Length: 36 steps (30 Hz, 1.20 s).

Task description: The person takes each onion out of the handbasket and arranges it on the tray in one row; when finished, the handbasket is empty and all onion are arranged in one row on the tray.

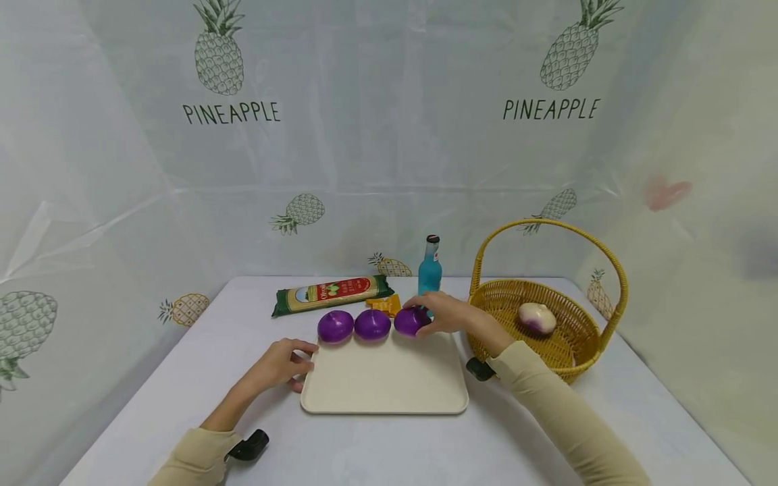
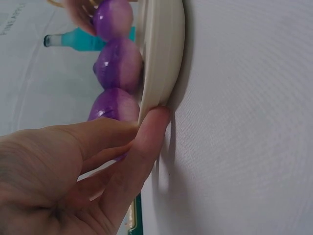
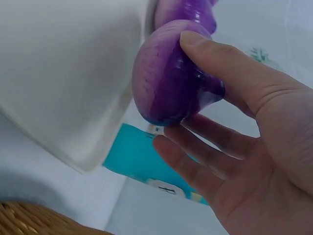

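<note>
Three purple onions stand in a row along the far edge of the cream tray (image 1: 384,381). My right hand (image 1: 446,312) holds the rightmost onion (image 3: 164,73), its thumb on one side and fingers on the other. The middle onion (image 1: 373,325) and the left onion (image 1: 335,327) sit close beside each other. At the tray's left side, my left hand (image 1: 281,368) pinches the rim. In the left wrist view, the thumb (image 2: 155,128) presses the tray's outer wall, with fingers on the other side of the edge.
A wicker basket (image 1: 580,337) with a tall handle stands right of the tray, holding a whitish, purple-tinged vegetable (image 1: 537,318). Behind the tray are a blue bottle (image 1: 429,275), a small orange packet (image 1: 389,304) and a long green-and-red food package (image 1: 332,294).
</note>
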Tool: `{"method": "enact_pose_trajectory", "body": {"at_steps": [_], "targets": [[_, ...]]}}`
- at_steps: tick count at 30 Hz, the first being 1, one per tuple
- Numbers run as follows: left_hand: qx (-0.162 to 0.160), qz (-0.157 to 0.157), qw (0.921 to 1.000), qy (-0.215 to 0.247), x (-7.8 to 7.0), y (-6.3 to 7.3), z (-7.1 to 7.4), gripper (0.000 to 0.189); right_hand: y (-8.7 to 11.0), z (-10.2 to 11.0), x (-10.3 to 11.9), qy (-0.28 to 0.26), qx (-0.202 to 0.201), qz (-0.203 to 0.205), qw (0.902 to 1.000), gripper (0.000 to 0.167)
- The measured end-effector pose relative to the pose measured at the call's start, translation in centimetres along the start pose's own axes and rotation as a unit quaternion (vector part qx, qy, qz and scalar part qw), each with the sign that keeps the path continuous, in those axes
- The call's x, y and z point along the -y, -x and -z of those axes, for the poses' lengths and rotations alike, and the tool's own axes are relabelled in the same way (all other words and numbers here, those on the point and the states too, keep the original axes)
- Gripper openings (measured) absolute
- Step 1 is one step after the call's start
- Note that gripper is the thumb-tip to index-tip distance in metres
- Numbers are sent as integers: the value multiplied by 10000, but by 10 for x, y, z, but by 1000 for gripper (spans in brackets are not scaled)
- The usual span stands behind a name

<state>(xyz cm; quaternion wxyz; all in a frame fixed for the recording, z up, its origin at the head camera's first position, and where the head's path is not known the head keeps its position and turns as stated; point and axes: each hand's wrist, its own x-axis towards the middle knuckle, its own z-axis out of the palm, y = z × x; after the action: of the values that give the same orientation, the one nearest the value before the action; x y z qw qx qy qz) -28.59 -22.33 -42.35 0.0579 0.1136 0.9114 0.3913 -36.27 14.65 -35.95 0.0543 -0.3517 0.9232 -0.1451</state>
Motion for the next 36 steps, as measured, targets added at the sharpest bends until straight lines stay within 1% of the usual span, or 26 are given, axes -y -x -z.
{"method": "enact_pose_trajectory", "body": {"at_steps": [3,9,16,18,23,25,27,30,33,36], "targets": [[-40,33,10000,-15,0,0,0,37,-3,-6,-2,-61,-16,-137,9999,58],[37,115,9999,42,-1,1,0,38,-4,-13,-2,-181,-33,-451,9988,58],[-57,210,9998,7,-1,0,-1,37,-5,-18,-2,-197,-174,-424,9988,58],[-55,181,9998,-16,0,0,-1,36,-6,-20,-2,-213,-197,-402,9988,58],[-6,-144,9998,-148,2,-1,-1,36,-5,-21,-1,-232,-213,-369,9988,59],[22,-247,9995,-202,4,-1,-3,36,-2,-20,-1,-193,-191,-454,9986,61],[49,-243,9995,-181,5,-2,-4,36,1,-17,0,-175,-169,-519,9984,62],[70,-223,9996,-148,5,-1,-4,36,11,-6,0,-107,-210,-474,9986,60],[41,-187,9997,-134,4,-1,-2,36,23,12,-2,-34,-371,-326,9988,56],[36,-184,9998,-109,4,-2,1,36,38,31,-11,12,-555,-413,9976,56]]}}
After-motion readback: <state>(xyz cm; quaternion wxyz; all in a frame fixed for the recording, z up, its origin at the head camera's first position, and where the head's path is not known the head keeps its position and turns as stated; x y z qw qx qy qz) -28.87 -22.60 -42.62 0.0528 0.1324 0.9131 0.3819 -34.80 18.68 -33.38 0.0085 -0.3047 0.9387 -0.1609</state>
